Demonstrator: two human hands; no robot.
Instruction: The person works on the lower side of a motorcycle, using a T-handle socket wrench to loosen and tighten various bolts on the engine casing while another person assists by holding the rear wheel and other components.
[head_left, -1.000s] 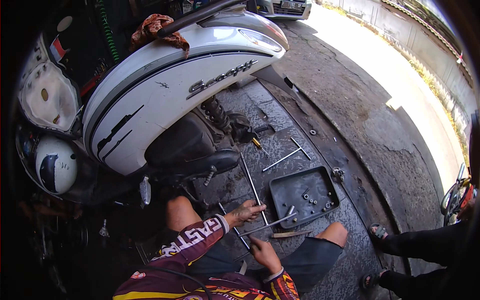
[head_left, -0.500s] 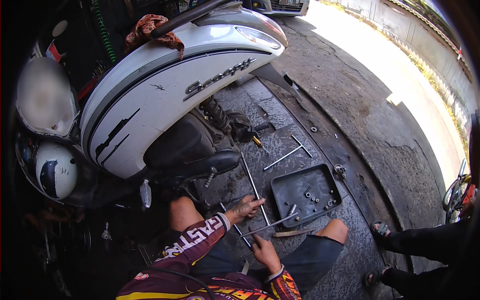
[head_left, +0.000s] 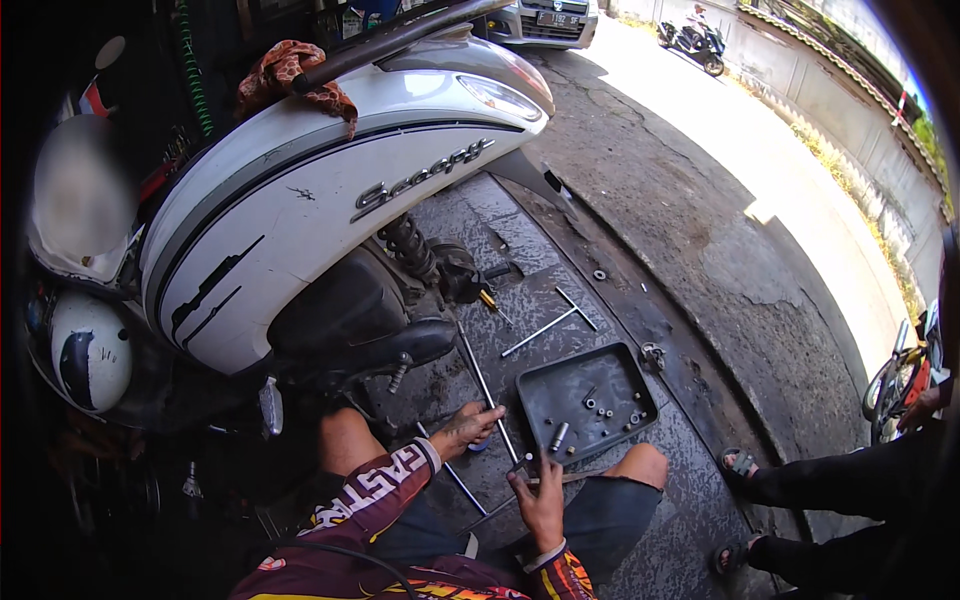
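Note:
My left hand (head_left: 468,428) is closed around a long shiny metal rod (head_left: 473,350) that slants beside the scooter's underside. A small blue piece (head_left: 478,447) shows just under that hand, and another metal rod (head_left: 455,478) lies below it. Lower right, my right hand (head_left: 542,508) has its fingers around what looks like a T-handle wrench (head_left: 522,462), seen nearly end-on, so its full shape is hidden. Close by, a dark tray (head_left: 530,395) holds a socket (head_left: 559,436) and several nuts and small parts. The white scooter (head_left: 300,220) fills the upper left.
A T-handle wrench (head_left: 545,332) and a yellow-handled screwdriver (head_left: 490,300) lie on the worn floor beyond the tray. At right stands another person in sandals (head_left: 738,465). A car (head_left: 545,22), a passing motorbike (head_left: 692,40) and a patterned cloth (head_left: 290,80) are farther up.
The T-handle wrench at my right hand has swung from lying across the tray's near edge to pointing nearly end-on. A motorbike has appeared on the road. The whole view has shifted slightly.

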